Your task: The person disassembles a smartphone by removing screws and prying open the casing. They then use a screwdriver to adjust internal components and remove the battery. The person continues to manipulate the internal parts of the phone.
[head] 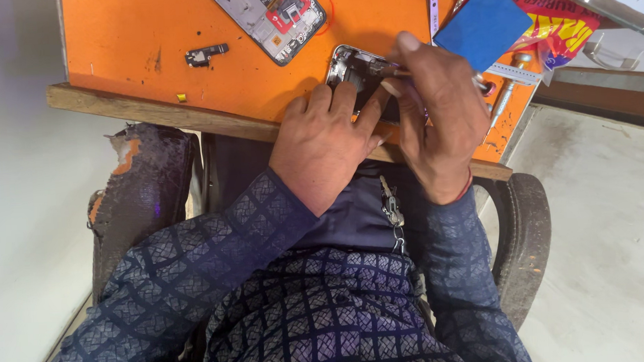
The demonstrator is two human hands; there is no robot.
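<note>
Pressing down on an opened phone (353, 67), the left hand (324, 148) lies flat, fingers spread along its near edge on the orange table (149, 36). Right hand (438, 114) hovers just right of it, fingers pinched shut on a thin metal tool (397, 72) whose tip meets the phone. Second dismantled phone (275, 16) beyond the left hand; small black part (206, 55) further left; blue pad (483, 23) beyond the right hand.

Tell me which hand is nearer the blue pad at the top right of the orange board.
Right. The right hand works a thin tool just below and left of the blue pad. The left hand lies farther left, pressing on the opened phone.
</note>
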